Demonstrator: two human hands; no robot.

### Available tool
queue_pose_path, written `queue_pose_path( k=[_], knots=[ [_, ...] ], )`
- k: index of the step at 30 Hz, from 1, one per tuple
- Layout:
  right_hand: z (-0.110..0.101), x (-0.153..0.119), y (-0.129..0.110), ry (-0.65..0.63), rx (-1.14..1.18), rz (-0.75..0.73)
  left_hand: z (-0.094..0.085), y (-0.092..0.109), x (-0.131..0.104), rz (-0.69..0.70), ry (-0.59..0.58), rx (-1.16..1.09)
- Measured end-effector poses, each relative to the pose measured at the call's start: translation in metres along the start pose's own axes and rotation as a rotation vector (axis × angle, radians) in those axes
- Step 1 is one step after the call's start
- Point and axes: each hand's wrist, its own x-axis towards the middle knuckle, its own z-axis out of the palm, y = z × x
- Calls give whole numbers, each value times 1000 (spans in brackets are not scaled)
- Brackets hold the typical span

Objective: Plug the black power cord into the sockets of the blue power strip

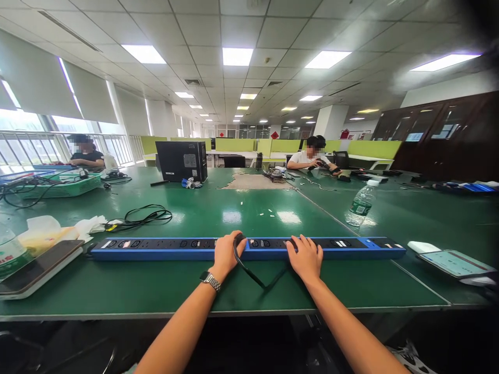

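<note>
A long blue and black power strip (156,251) lies crosswise on the green table in front of me, its sockets facing up. My left hand (228,253) is closed on the end of a black power cable (249,274), right at the strip's sockets near its middle. The cable loops down over the strip's near edge and bends toward my right hand; where it ends is hidden. My right hand (306,255) grips the strip to the right of the middle, fingers bent over its top. Something dark shows between its thumb and forefinger, too little to name.
A phone (42,267), a plastic bag and a coiled cable (144,218) lie left. To the right are a water bottle (362,203) and a lit device (456,264). A black computer case (181,161) and a green basket (58,188) stand farther back. Two people sit across the table.
</note>
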Motion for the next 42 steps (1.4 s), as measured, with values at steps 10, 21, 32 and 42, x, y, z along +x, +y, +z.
queue_pose_path(
  k=[10, 21, 32, 42],
  knots=[
    [-2, -1, -2, 8, 31, 5, 10, -3, 4, -81, 32, -18],
    [-4, -1, -3, -11, 24, 10, 6, 10, -5, 58, -5, 149],
    [1, 0, 0, 16, 13, -6, 11, 14, -10, 75, 28, 212],
    [11, 1, 5, 108, 86, -50, 18, 3, -14, 32, 103, 115]
  ],
)
